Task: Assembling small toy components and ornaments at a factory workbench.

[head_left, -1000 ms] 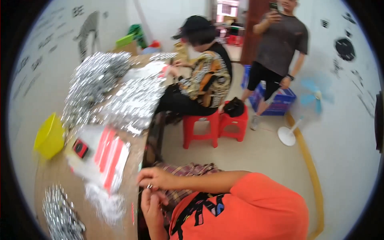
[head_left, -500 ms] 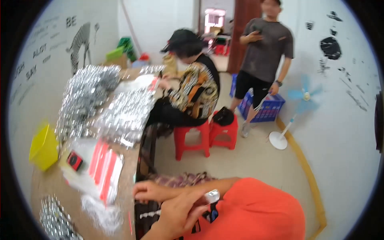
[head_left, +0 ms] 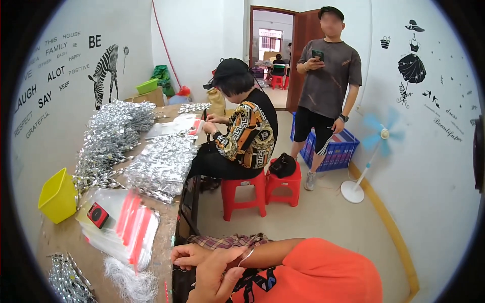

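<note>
My left hand (head_left: 216, 276) rises from the lower edge, its thumb toward the right and its fingers bent. A thin shiny silver strip (head_left: 246, 256) curves at its fingertips. Behind it my right hand (head_left: 189, 255) reaches left to the table edge, the forearm coming from an orange sleeve (head_left: 328, 272). Its fingers are curled together, and what they hold is too small to make out. Nearest to it on the table lie a tangle of white threads (head_left: 130, 279) and a stack of clear bags with red-edged tops (head_left: 121, 227).
Piles of silver foil strips (head_left: 113, 136) cover the far table (head_left: 164, 207). A yellow bin (head_left: 57, 196) and a red device (head_left: 97, 215) are at left. Someone sits on a red stool (head_left: 243, 194); another person (head_left: 328, 76) stands by a blue crate (head_left: 341, 151). A fan (head_left: 384, 134) is at right.
My left hand has moved slightly left and down, and the silver piece by it now shows as a thin curve. The view has tilted slightly and become sharper.
</note>
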Demonstrator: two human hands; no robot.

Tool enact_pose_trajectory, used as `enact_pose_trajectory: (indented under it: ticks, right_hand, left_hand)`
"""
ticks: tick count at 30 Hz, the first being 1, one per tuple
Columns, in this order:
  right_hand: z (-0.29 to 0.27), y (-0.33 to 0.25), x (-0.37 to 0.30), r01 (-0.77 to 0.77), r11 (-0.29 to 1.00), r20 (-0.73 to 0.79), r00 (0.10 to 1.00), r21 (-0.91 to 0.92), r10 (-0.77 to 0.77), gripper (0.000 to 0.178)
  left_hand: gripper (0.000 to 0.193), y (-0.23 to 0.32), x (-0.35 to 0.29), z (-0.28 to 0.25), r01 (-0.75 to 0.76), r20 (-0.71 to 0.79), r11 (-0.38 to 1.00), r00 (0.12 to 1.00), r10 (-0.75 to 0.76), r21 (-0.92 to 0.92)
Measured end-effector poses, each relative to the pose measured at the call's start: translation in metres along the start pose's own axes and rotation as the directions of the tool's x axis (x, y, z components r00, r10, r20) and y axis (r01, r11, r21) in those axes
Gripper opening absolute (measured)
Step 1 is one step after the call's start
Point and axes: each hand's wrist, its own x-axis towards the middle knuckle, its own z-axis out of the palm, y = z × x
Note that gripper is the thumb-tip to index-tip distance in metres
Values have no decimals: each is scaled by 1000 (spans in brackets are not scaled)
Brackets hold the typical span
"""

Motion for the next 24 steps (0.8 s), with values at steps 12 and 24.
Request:
enact_pose_trajectory:
  ticks: [12,24]
  right_hand:
    - [-1,-8,-6,59,997,-58,996,-48,-61,18]
    - [27,-14,7,-133,979,-95,988,-153,120,13]
  left_hand:
    - [33,0,8,9,-19,45,996,999,16,88]
    - [35,-1,-89,-29,422,-458,859,727,-512,-290]
